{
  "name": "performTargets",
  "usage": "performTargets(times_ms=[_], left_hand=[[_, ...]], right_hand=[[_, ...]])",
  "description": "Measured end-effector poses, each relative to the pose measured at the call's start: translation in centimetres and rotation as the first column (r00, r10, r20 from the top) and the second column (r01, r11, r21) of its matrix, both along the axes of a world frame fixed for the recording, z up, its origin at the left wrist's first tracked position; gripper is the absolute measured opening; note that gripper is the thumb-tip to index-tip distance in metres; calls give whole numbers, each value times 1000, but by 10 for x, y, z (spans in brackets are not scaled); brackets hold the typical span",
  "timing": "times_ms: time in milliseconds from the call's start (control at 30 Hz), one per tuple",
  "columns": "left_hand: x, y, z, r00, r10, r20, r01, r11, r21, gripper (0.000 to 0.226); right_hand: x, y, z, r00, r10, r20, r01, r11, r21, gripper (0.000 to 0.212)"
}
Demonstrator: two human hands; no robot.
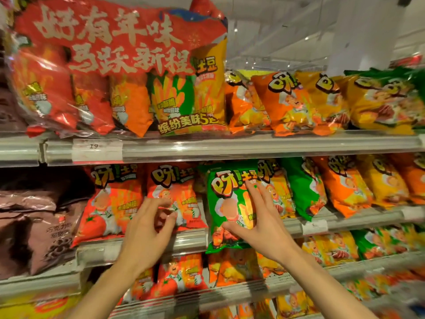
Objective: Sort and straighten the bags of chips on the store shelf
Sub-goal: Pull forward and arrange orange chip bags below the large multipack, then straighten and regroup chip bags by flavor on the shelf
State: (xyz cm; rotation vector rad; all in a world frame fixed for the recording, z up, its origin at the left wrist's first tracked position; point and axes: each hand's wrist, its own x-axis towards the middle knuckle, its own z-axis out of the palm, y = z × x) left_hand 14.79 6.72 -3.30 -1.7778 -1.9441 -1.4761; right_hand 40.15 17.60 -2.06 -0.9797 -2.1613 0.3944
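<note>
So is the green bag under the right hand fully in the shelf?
No. The green bag stands upright, but its bottom hangs over the shelf rail.

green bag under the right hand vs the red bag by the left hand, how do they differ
The green bag hangs forward, its bottom edge drooping below the shelf rail; the red bag stands behind that rail. The right hand lies on the green bag with spread fingers; the left hand curls before the red bag, apparently gripping nothing. Both show the same logo.
</note>
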Motion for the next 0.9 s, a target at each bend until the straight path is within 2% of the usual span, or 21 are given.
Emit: performTargets(times_ms=[133,300,400,567,733,833,900], left_hand=[[62,25,8,988,-91,128,100,993,-69,25],[121,65,10,910,-150,387,209,971,-116,67],[158,87,7,862,-140,486,235,962,-140,72],[237,110,16,801,-245,546,371,919,-132,62],[292,141,10,764,-363,533,479,873,-92,73],[320,153,8,727,-413,548,552,827,-109,63],[338,163,1,695,-442,568,603,788,-126,77]], right_hand=[[26,18,6,999,46,8,-46,999,22,109],[76,37,10,995,104,0,-104,994,22,110],[114,44,13,991,132,-16,-132,991,14,109],[176,55,13,996,79,-31,-78,997,22,109],[240,53,12,998,-57,-1,57,998,-16,108],[268,46,12,990,-143,14,144,989,-38,107],[285,41,10,980,-195,30,196,980,-43,107]])
